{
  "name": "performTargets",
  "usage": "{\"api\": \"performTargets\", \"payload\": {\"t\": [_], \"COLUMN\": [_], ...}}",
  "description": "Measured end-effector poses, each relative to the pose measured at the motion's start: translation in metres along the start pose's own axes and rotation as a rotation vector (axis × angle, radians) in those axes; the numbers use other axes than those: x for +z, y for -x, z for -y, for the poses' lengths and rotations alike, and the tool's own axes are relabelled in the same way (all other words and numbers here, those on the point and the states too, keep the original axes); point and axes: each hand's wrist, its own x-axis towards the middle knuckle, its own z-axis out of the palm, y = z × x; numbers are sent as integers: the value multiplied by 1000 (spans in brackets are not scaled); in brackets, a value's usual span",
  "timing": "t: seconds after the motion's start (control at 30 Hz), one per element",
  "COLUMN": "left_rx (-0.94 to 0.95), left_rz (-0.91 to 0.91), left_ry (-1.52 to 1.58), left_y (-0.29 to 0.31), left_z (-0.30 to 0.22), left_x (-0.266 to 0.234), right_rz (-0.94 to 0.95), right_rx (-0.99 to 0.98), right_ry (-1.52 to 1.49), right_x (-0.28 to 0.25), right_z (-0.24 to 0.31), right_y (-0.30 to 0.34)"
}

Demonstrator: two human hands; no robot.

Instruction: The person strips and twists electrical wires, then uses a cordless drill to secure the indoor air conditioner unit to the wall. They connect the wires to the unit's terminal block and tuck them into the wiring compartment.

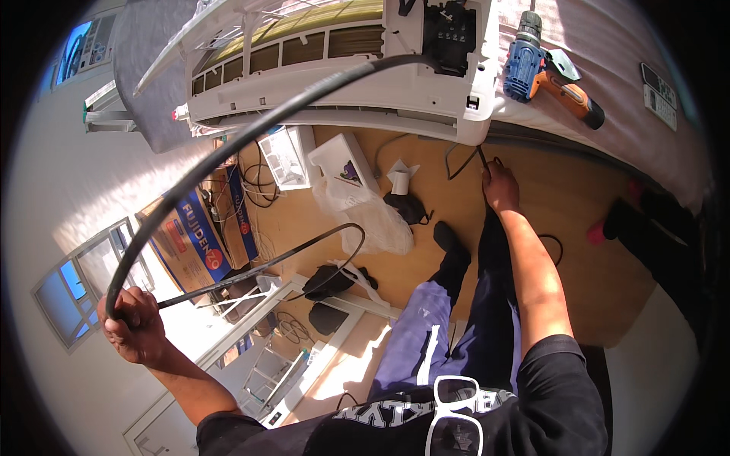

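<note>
My left hand [133,327], raised at the far left, is closed in a fist around a thick black cable [228,148]. From the fist the cable arcs up to the dark electrical compartment [450,38] of a white indoor air-conditioner unit [334,95]. Another stretch of cable runs from the same fist back to the right and bends in a loop over the floor. Below the unit's right corner, my right hand [500,186] has its fingers curled around a thin dark cable [482,156]. The right fingertips are partly hidden. The unit's front cover is lifted.
A blue and orange cordless drill [525,72] and a remote control [659,97] lie on the bed [608,45]. Cardboard boxes [186,239], white foam pieces [342,163], a plastic bag [365,216] and a tape roll [399,181] are on the floor. Another person's dark-clothed legs [654,235] show at right.
</note>
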Motion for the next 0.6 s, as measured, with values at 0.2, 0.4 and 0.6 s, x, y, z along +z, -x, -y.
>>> {"api": "performTargets", "payload": {"t": [0.2,0.4,0.6], "left_rx": [-558,-590,-607], "left_rz": [79,39,-6], "left_ry": [14,175,295], "left_y": [-117,-168,-27], "left_z": [65,182,250], "left_x": [174,290,301], "right_rz": [541,995,1125], "right_rx": [351,828,779], "right_ry": [313,458,184], "right_x": [-22,-63,-46], "right_z": [-126,-176,-168], "right_y": [182,326,284]}}
